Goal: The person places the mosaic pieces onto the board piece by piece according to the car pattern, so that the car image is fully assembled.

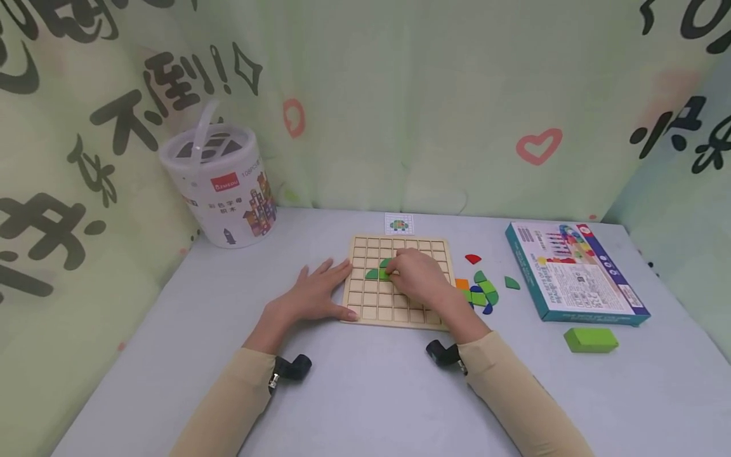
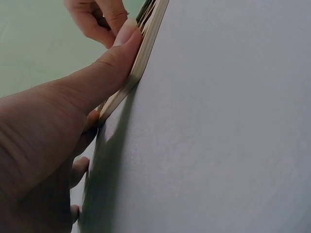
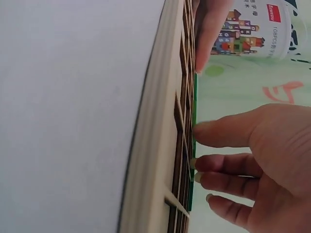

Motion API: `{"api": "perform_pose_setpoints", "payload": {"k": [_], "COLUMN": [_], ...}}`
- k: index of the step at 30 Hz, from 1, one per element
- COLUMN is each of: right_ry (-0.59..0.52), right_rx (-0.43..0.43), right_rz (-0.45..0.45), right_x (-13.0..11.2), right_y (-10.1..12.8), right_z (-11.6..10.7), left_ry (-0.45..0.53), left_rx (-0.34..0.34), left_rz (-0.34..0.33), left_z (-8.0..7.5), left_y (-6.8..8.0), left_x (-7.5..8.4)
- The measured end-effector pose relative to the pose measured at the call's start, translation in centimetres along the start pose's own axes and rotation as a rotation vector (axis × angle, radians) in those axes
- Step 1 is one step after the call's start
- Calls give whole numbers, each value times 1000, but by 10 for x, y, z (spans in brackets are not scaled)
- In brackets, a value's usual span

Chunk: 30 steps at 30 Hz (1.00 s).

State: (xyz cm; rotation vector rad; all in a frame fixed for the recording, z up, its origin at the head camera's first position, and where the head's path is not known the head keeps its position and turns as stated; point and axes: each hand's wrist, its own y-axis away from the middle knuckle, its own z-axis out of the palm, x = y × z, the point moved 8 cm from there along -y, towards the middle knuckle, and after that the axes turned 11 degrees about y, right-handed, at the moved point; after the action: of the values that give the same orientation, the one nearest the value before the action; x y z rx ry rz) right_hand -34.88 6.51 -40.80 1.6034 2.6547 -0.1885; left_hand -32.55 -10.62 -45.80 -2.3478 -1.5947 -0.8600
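Note:
A wooden grid board [image 1: 422,247] lies flat on the grey table. My left hand [image 1: 328,285] rests flat beside the board's left edge, fingers straight, and its thumb [image 2: 124,41] presses the board's rim [image 2: 146,43]. My right hand [image 1: 400,270] reaches over the middle of the board. Its fingertips [image 3: 204,133] touch green flat pieces [image 1: 374,274] lying in the grid cells; from the right wrist the green piece [image 3: 195,107] shows edge-on against the board [image 3: 160,145]. Neither hand grips anything.
Loose coloured pieces [image 1: 480,293] lie just right of the board, with a red one [image 1: 473,258] and a green one [image 1: 511,283] apart. Behind the board is a small pattern card [image 1: 398,223]. A printed box [image 1: 573,270] and green block [image 1: 591,339] sit right, a white bucket [image 1: 219,184] back left.

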Motion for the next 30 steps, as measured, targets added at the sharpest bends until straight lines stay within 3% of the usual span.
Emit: {"api": "perform_pose_setpoints", "payload": {"k": [5,10,13,17,22,30], "right_ry": [-18,-132,-159,-117,-82,-172], "right_rx": [-27,-116,-140,-169,-266,-385], "right_rz": [14,30,64,138,223,295], "right_x": [4,13,28,60,95,115], "right_y": [-1,1,5,16,34,49], "right_z": [2,0,-8,-20,-21,-8], "left_ry": [-2,-10,-11,-7,0,5], "left_rx": [-2,-4,-3,2,7,5], "left_rz": [-2,-15,-13,-3,-4,4], "left_z": [0,1,0,-1,-4,-3], "left_y": [-1,-1,0,1,4,3], "left_x": [0,0,0,2,5,6]}}
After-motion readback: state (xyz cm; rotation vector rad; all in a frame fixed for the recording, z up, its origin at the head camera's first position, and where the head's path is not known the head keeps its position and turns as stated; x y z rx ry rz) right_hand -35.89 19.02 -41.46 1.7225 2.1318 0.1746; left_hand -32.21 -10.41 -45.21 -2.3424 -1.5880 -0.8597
